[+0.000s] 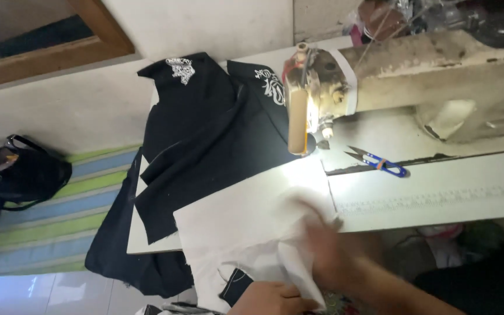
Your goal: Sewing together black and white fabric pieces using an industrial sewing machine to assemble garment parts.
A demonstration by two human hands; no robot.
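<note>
Left hand [272, 298]: nearest the camera, its grip closed over the near edge of the white fabric [246, 224], pinning it.
Right hand [325, 248]: blurred, pressed on the same fabric; whether its grip was apart or together could not be told.
White fabric: lay on the worktop [438, 186], just before the sewing machine [380, 81].
Thread snips [377, 160]: beside the needle, within reach.
Black fabric [205, 134]: spread behind the machine, hanging off the far edge.

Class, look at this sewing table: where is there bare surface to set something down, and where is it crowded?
Bare table lies right of the white fabric, in front of the sewing machine and below the blue-handled snips. The left half is crowded: black fabric covers it up to the needle, and both hands, the right hand and left hand, work the white fabric at the near edge.
</note>
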